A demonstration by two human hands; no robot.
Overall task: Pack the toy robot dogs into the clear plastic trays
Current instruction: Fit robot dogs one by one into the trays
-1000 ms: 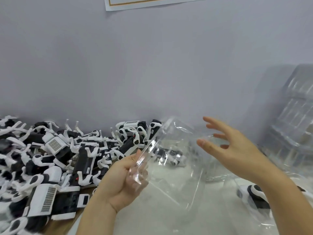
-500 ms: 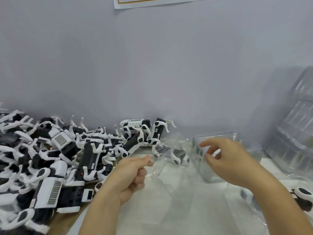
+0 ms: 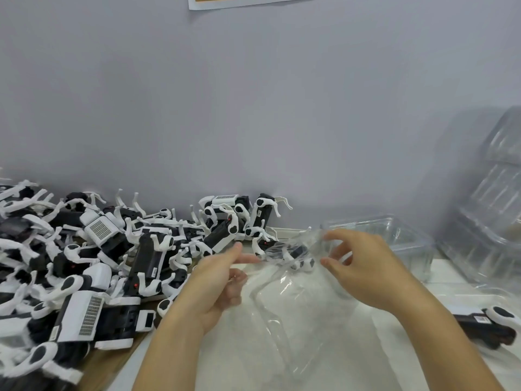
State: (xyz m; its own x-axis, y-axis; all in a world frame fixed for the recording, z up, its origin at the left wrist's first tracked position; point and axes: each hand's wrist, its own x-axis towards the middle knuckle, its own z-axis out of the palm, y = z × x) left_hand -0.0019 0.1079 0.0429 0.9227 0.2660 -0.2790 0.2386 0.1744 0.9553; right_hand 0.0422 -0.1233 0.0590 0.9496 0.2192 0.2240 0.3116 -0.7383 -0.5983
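A clear plastic tray (image 3: 284, 300) lies low over the white table in front of me. My left hand (image 3: 217, 283) pinches its left edge between thumb and fingers. My right hand (image 3: 363, 266) hovers at the tray's far right corner, with fingers curled and thumb and fingertips close to the plastic; whether they touch it I cannot tell. A big heap of black-and-white toy robot dogs (image 3: 93, 263) covers the left of the table. One dog (image 3: 287, 251) lies just beyond the tray, between my hands. Another dog (image 3: 490, 324) lies at the right edge.
An empty clear tray (image 3: 406, 244) sits behind my right hand. A tall stack of clear trays (image 3: 496, 210) leans at the far right. The grey wall (image 3: 253, 108) closes off the back. A wooden table edge (image 3: 110, 365) shows at lower left.
The clear tray came down from upright in the air to low over the table. My right hand closed from spread fingers and dropped to the tray's far corner. My left hand lowered with it.
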